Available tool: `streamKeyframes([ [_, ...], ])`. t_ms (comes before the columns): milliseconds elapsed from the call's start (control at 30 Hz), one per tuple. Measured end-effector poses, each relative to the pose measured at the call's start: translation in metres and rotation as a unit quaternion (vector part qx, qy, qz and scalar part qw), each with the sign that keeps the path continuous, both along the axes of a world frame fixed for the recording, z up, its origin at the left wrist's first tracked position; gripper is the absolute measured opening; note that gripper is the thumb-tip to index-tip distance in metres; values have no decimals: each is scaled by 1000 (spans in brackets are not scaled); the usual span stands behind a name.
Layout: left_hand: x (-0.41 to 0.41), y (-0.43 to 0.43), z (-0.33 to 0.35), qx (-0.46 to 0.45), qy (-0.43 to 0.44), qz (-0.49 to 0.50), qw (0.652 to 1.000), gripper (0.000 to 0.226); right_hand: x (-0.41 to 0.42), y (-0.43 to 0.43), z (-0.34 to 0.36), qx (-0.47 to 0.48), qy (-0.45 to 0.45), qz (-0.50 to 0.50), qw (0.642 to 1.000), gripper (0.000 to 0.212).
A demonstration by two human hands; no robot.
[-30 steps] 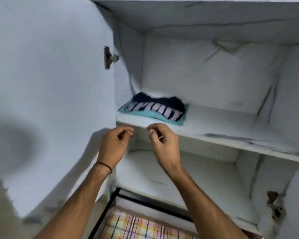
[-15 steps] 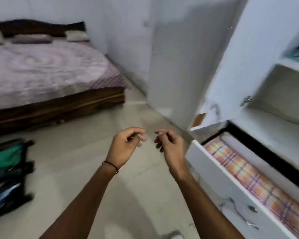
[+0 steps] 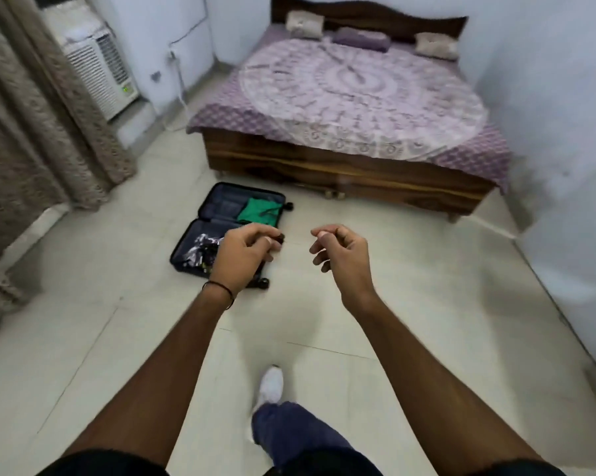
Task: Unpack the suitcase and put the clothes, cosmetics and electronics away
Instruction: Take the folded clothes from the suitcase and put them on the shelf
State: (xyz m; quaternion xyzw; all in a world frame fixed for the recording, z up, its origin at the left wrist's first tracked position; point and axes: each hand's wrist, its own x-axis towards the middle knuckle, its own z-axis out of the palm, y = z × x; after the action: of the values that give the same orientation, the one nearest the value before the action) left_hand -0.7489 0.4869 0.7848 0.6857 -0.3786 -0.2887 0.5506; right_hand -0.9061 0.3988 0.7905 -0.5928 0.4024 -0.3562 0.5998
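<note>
— So, where is the suitcase [image 3: 221, 214]?

— Flat on the pale tiled floor [image 3: 118, 338], lying open just beyond the left hand [image 3: 245, 259]. From this view the curled left fingers [image 3: 265, 235] cover its near right corner.

— How does it look?

— Dark, with a greyish lining, and its two halves are spread side by side. The half farther from the fingers holds a folded green garment [image 3: 259, 213]. The nearer half, just left of the knuckles, holds a silvery and black jumble [image 3: 200, 249] too blurred to identify. A small black wheel [image 3: 289, 205] shows at the far corner.

— And the hands?

— Both hang in the air, apart from each other, fingers loosely curled and holding nothing. The right hand [image 3: 343, 259] is off to the suitcase's right, over bare tile. A thin dark wristband [image 3: 219, 290] circles the left wrist.

— Anything past the fingertips?

— A wooden bed [image 3: 351, 173] with a purple cover.
</note>
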Motion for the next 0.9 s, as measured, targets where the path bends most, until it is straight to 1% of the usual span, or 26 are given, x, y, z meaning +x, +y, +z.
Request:
streamKeyframes([
  [167,135,-32,-22,38,10,47,998,21,139,-42,-38,51,4,15,999,19],
  [267,210,-51,-30,72,18,46,996,21,222,-70,-55,86,2,-1,996,19],
  [400,297,-74,-37,110,29,54,992,21,308,-103,-65,100,20,-3,995,19],
  [500,351,-94,-45,129,49,59,989,22,356,-124,-71,115,33,1,993,19],
  [667,435,-146,-75,148,67,29,986,21,431,-165,-97,140,61,-33,988,19],
  [900,557,-254,-136,175,99,-70,977,23,537,-238,-139,159,96,-111,976,18],
])
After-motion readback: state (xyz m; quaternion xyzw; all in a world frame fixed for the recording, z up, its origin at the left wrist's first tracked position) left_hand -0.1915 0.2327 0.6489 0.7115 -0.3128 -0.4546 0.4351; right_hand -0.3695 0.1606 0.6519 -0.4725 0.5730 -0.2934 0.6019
